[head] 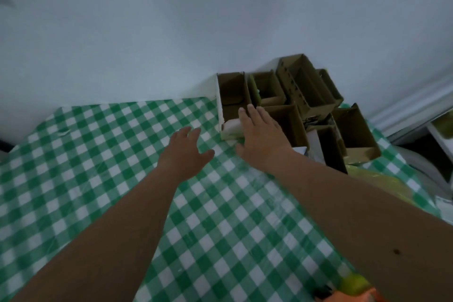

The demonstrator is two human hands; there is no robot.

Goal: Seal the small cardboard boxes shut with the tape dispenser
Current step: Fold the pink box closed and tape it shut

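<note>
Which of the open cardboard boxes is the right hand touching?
The leftmost brown cardboard box with white outer walls; the right hand rests on its near end, the others lie further right.

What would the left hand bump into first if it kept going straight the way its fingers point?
Probably the white-sided open box at the near left of the cluster. The left hand points up and rightward over the checked tablecloth, with only bare cloth between. Its height above the table is unclear.
</note>
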